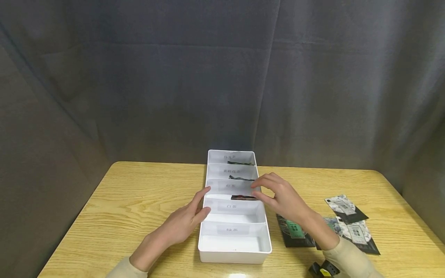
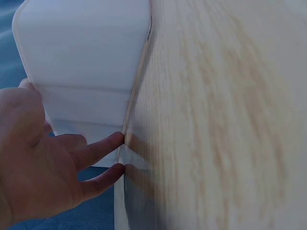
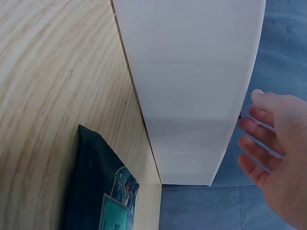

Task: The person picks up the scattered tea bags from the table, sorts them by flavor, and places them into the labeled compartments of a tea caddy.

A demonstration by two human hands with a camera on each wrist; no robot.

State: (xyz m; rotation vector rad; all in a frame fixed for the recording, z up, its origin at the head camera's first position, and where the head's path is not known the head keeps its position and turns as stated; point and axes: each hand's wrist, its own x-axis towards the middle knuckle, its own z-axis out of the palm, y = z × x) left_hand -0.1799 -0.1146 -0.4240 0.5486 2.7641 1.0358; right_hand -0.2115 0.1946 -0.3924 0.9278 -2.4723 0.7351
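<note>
A long white divided box (image 1: 234,257) stands on the table, its compartments labelled in Chinese characters. My left hand (image 1: 182,222) rests against its left side, index finger and thumb at the rim; in the left wrist view two straight fingers (image 2: 98,152) touch the lower wall. Over the right rim is my right hand (image 1: 286,197), thumb and fingers bent but apart, with nothing seen between them. Just below its fingertips, a dark sachet with some red (image 1: 243,197) stands in the middle compartment. Two more sachets, one green-edged (image 1: 240,163) and one dark (image 1: 241,178), stand in the rear compartments.
Right of the box lie a black sachet with a green label (image 1: 295,233) and black-and-white sachets (image 1: 344,207), (image 1: 358,233) partly overlapping. The right forearm covers part of the group. A wooden table (image 1: 146,193) meets a grey curtain (image 1: 174,96) behind.
</note>
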